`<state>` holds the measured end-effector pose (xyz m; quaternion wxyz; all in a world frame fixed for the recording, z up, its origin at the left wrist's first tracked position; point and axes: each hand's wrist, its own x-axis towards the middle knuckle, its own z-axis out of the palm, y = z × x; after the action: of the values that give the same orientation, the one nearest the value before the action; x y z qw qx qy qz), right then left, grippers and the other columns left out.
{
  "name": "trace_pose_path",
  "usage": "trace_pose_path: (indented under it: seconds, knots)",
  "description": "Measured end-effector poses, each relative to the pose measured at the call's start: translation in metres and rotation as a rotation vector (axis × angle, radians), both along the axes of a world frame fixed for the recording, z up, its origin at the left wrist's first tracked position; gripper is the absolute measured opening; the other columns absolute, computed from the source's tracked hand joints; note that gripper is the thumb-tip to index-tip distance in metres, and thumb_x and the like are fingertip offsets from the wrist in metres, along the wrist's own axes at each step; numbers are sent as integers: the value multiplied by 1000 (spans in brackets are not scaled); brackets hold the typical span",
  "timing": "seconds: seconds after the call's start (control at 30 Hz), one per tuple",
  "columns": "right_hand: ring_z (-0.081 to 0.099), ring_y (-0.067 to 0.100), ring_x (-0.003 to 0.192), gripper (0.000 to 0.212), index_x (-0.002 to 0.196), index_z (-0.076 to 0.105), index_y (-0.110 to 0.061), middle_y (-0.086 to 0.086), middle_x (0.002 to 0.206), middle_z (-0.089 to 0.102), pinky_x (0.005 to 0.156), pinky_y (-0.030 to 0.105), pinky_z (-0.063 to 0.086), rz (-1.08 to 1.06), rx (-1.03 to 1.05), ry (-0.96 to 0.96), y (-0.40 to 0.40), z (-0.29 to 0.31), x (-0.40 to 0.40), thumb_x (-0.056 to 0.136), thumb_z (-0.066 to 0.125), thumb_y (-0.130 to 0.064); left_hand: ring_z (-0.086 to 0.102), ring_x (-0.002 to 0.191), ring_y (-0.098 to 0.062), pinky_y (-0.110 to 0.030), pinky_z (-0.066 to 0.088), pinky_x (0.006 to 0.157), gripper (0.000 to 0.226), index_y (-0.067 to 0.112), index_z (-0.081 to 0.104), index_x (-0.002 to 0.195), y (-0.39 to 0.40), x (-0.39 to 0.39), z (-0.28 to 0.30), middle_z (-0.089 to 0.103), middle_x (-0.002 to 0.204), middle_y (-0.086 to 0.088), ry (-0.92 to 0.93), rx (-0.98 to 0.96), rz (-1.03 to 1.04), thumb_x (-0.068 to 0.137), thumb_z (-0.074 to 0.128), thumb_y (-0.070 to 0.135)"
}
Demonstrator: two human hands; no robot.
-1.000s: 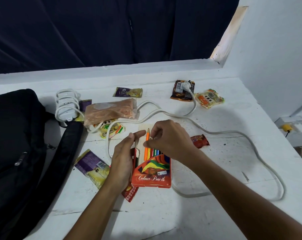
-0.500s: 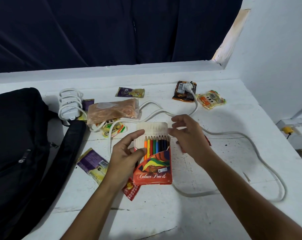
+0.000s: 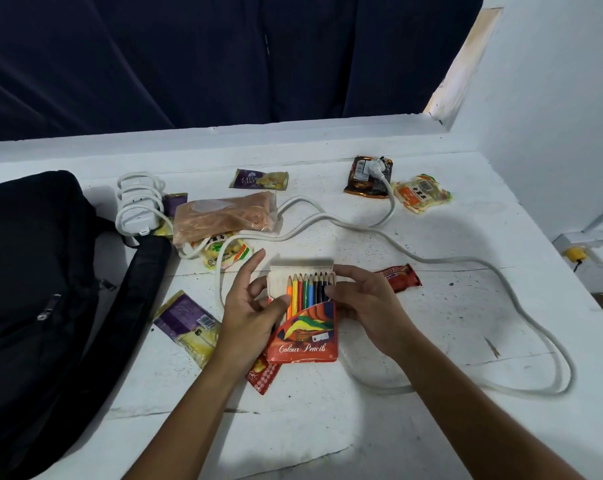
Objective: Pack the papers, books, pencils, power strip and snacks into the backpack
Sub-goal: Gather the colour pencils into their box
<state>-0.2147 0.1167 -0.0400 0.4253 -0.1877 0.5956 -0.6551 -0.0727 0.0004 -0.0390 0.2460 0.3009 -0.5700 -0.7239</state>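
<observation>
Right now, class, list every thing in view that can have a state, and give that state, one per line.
Pencil box: flap open, pencil tips showing, held between both hands.
Left hand: holds the box's left side, thumb on its front.
Right hand: holds the box's right edge.
Backpack: lies on the table, visible zip shut.
Power strip: cord partly wound round it, the rest loose across the table.
Plug: unplugged, lying on a brown snack packet.

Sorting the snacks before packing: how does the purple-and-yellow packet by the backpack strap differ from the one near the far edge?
The near purple packet looks larger and lies diagonally beside the left hand; the far purple packet looks smaller, lies almost level and sits apart from both hands. Both share purple-and-yellow wrappers and lie flat on the table.
</observation>
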Motion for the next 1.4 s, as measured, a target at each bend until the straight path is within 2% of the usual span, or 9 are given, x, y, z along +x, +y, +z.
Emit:
trace_pose_path:
  seconds: [0.13,0.3,0.57,0.77,1.0,1.1,1.23,1.3,1.4]
  knots:
    - [71,29,90,22,109,66,-11,14,95,74,70,33,60,-7,-43,-21,3,-7,2,89,60,-3,73,91,-26,-40,61,65,57,30,50,134,-1,0,-8,71,114,-5,-20,13,4,91,58,-7]
    - [73,14,82,16,92,65,-24,-3,77,75,64,25,59,-29,24,173,4,-10,9,92,59,-9,73,87,-26,-33,59,63,40,23,60,119,2,-1,-12,74,106,-2,17,90,59,91,59,-4]
    - [71,27,83,16,85,66,-19,6,80,71,67,43,57,-108,79,327,1,-19,14,95,55,-22,73,84,-25,-29,58,62,24,8,62,113,3,1,-16,75,100,-8,-7,24,69,91,60,-1]
    - [70,20,75,19,81,66,-20,0,74,68,57,30,52,-124,80,373,3,-21,17,96,54,-21,73,82,-25,-31,58,64,22,7,64,111,3,3,-21,76,97,-7,-35,-38,69,91,61,-2]
    - [68,22,72,24,78,67,-21,-2,70,68,56,26,51,-143,55,379,4,-23,19,97,52,-19,74,83,-23,-32,58,65,25,7,65,112,7,2,-23,76,97,-3,-78,-133,73,89,65,-1]
    - [65,21,69,27,78,67,-17,4,70,67,56,28,49,-148,44,377,4,-24,18,99,49,-17,74,83,-27,-41,59,68,22,8,65,111,7,1,-23,76,96,-6,-107,-147,80,89,66,3]
    - [63,21,69,28,80,67,-11,4,70,66,57,30,48,-154,19,348,5,-27,18,100,46,-13,67,85,-46,-58,56,70,22,15,68,105,9,0,-23,71,94,-21,-118,-193,111,84,75,14]
    - [61,21,67,29,80,67,-10,7,70,65,57,31,47,-151,7,351,5,-28,18,100,46,-12,69,84,-40,-52,58,70,24,18,68,105,10,-1,-21,74,91,-13,-136,-216,111,83,75,11]
    - [59,17,64,29,81,67,-10,3,68,64,54,26,46,-151,-1,357,6,-28,18,100,45,-10,73,78,-22,-32,58,62,23,13,68,105,13,-2,-18,76,89,-2,-135,-198,109,85,71,2]
